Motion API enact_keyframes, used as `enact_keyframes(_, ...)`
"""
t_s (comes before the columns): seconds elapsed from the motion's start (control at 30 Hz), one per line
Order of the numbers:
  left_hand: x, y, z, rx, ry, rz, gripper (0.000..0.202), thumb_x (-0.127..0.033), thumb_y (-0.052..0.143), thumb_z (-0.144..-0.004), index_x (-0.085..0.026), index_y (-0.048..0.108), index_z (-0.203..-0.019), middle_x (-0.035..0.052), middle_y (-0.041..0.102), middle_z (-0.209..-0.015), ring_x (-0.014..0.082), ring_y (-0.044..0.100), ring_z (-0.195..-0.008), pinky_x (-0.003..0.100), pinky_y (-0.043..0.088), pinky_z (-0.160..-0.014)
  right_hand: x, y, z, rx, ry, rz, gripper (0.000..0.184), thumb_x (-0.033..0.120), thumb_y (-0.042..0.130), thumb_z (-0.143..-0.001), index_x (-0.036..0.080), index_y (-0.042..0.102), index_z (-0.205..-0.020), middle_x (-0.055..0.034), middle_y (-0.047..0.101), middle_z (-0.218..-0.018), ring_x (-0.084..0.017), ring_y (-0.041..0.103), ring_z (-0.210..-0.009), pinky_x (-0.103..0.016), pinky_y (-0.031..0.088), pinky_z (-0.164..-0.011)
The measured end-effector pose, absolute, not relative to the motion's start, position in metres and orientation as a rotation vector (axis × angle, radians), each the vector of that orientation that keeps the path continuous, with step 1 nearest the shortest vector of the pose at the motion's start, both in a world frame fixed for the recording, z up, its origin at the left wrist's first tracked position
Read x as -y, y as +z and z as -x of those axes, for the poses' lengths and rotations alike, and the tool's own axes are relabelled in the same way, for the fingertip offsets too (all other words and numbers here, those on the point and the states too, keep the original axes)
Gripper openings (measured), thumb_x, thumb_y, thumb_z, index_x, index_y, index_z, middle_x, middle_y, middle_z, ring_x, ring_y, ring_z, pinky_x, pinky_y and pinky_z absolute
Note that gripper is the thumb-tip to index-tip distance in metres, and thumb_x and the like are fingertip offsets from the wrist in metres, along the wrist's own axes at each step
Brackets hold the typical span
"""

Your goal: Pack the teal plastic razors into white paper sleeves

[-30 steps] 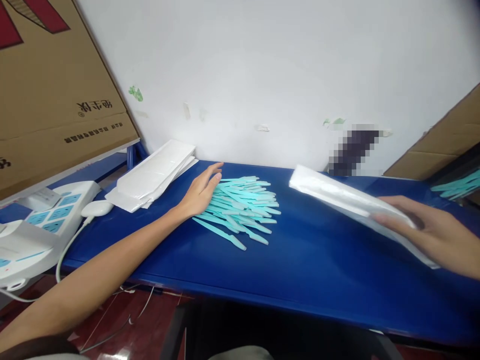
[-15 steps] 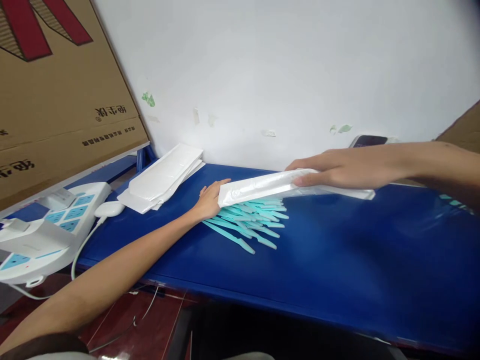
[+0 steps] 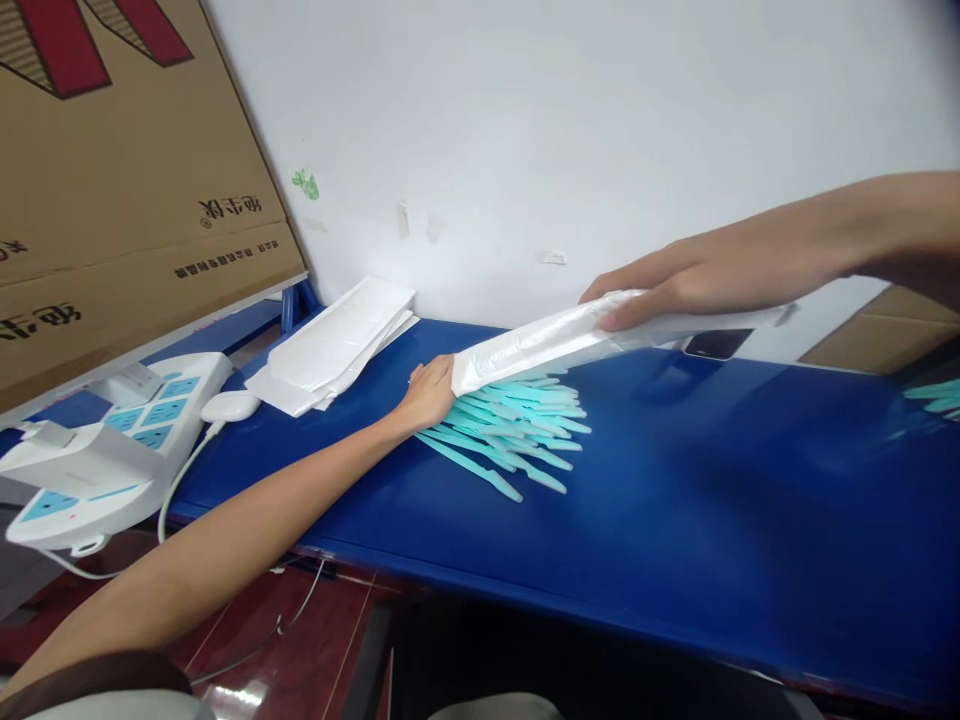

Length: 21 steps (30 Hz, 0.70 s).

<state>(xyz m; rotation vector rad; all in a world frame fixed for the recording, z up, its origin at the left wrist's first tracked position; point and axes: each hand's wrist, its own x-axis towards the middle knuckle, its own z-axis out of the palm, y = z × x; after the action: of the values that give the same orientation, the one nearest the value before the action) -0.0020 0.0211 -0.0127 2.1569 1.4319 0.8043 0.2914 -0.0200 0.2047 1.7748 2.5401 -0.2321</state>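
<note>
My right hand (image 3: pixel 660 285) is closed on a long, shiny white plastic bag (image 3: pixel 525 352), thumb in front and fingers behind. The bag slants up to the right above the table, its far end sticking out beyond the hand. At the bag's lower left end, my left hand (image 3: pixel 431 392) is closed on the edge, with its fingers partly hidden. Just below the bag a heap of teal eyebrow razors (image 3: pixel 517 430) lies on the blue table (image 3: pixel 675 520), partly covered by the bag and my left hand. A stack of flat white bags (image 3: pixel 337 345) rests to the left.
At the left stand a white power strip (image 3: pixel 180 400) with plugs and a white charger puck (image 3: pixel 229 406) on a cable. A large cardboard box (image 3: pixel 135 180) leans behind them. A phone (image 3: pixel 716 344) lies near the wall; more teal pieces (image 3: pixel 937 397) show at the right edge.
My right hand has raised its end of the bag, tilting it more steeply. My left hand stays at the other end, its outstretched finger now drawn in. The view has shifted slightly.
</note>
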Motion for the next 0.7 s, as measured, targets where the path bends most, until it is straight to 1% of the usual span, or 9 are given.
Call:
enact_keyframes(0.07,-0.020,-0.012,0.001,-1.420,0.826,-2.141,0.050,-0.039,0.030,-0.100,-0.025,0.062,-0.136,0.0057,0.058,-0.147,0.0327,0.048,-0.141,0.052,0.034,-0.120,0.024,0.212,-0.283,-2.420,-0.338,-1.586,0.060,0.047,0.029,-0.100,0.005,0.068,-0.118,-0.0047,0.071,-0.116,-0.021,0.070,-0.104,-0.032,0.052,-0.082)
enact_keyframes(0.17,-0.020,-0.011,0.001,-1.426,0.864,-2.114,0.053,-0.042,0.030,-0.099,-0.022,0.061,-0.136,0.0087,0.056,-0.149,0.0344,0.047,-0.142,0.052,0.033,-0.120,0.024,0.209,-0.279,-2.432,-0.371,-1.541,0.059,0.050,0.034,-0.099,0.006,0.065,-0.123,-0.0049,0.070,-0.120,-0.023,0.069,-0.105,-0.036,0.053,-0.083)
enact_keyframes(0.23,-0.021,-0.012,0.001,-1.412,0.889,-2.128,0.054,-0.042,0.030,-0.098,-0.019,0.063,-0.135,0.0101,0.059,-0.147,0.0354,0.047,-0.142,0.052,0.033,-0.120,0.018,0.204,-0.282,-2.496,-0.394,-1.527,0.055,0.050,0.035,-0.100,0.012,0.067,-0.121,-0.0039,0.071,-0.120,-0.024,0.070,-0.107,-0.038,0.055,-0.085)
enact_keyframes(0.3,-0.021,-0.011,0.002,-1.397,0.908,-2.151,0.055,-0.043,0.031,-0.097,-0.018,0.064,-0.133,0.0105,0.061,-0.144,0.0360,0.049,-0.140,0.050,0.033,-0.120,0.010,0.201,-0.287,-2.612,-0.428,-1.525,0.045,0.055,0.046,-0.097,0.022,0.071,-0.113,-0.0021,0.072,-0.120,-0.026,0.070,-0.108,-0.037,0.058,-0.086)
enact_keyframes(0.37,-0.021,-0.011,0.003,-1.404,0.908,-2.150,0.056,-0.044,0.030,-0.097,-0.018,0.064,-0.133,0.0111,0.062,-0.143,0.0361,0.051,-0.138,0.049,0.035,-0.119,0.003,0.201,-0.291,-2.704,-0.456,-1.546,0.038,0.061,0.061,-0.088,0.031,0.072,-0.107,-0.0001,0.073,-0.121,-0.028,0.071,-0.108,-0.038,0.061,-0.086)
enact_keyframes(0.43,-0.021,-0.010,0.002,-1.431,0.899,-2.128,0.057,-0.043,0.028,-0.097,-0.017,0.064,-0.133,0.0114,0.061,-0.144,0.0354,0.052,-0.138,0.050,0.036,-0.118,0.002,0.204,-0.291,-2.707,-0.484,-1.580,0.040,0.064,0.068,-0.082,0.033,0.071,-0.107,0.0010,0.072,-0.121,-0.029,0.071,-0.108,-0.041,0.062,-0.088)
enact_keyframes(0.57,-0.021,-0.009,0.000,-1.452,0.864,-2.107,0.056,-0.043,0.026,-0.099,-0.020,0.062,-0.135,0.0091,0.060,-0.145,0.0334,0.050,-0.139,0.050,0.033,-0.120,0.013,0.213,-0.285,-2.534,-0.569,-1.576,0.042,0.064,0.058,-0.089,0.030,0.071,-0.112,0.0009,0.072,-0.118,-0.029,0.070,-0.108,-0.043,0.060,-0.090)
enact_keyframes(0.7,-0.019,-0.006,-0.003,-1.468,0.841,-2.064,0.057,-0.044,0.022,-0.101,-0.021,0.060,-0.138,0.0077,0.059,-0.146,0.0298,0.050,-0.139,0.048,0.032,-0.120,0.020,0.215,-0.285,-2.426,-0.589,-1.528,0.048,0.063,0.048,-0.095,0.027,0.068,-0.121,0.0007,0.072,-0.116,-0.028,0.070,-0.107,-0.045,0.060,-0.088)
